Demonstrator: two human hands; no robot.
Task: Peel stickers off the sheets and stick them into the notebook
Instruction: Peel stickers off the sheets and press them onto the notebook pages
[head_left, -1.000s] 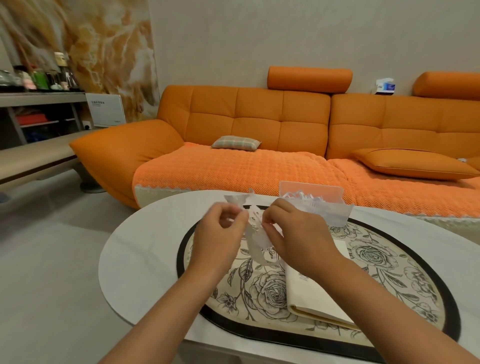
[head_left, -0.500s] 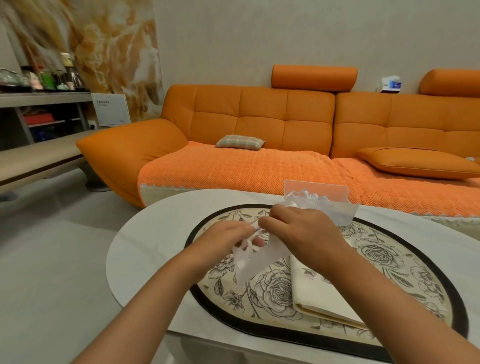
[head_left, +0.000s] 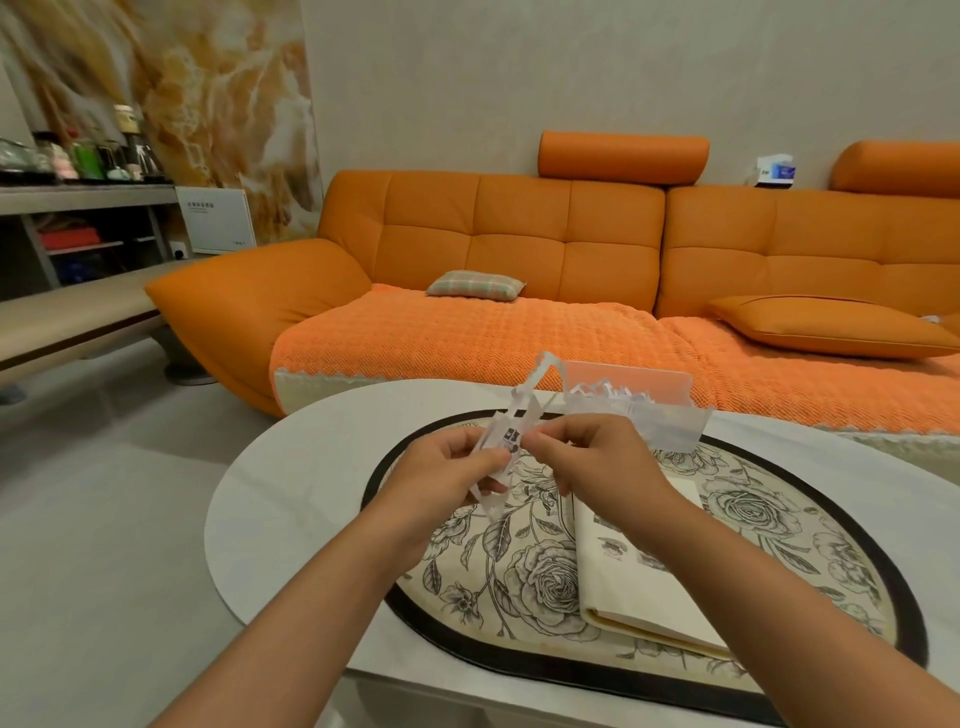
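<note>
Pinching floppy, cut-out white sticker sheet (head_left: 511, 434) | hands: left hand (head_left: 441, 480) and right hand (head_left: 597, 462) both gripping it

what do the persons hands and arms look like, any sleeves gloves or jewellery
Both are bare. The left hand and right hand wear no gloves, and no rings show on the visible fingers. The left forearm and right forearm carry no sleeve, watch or bracelet up to the frame's edge.
</note>
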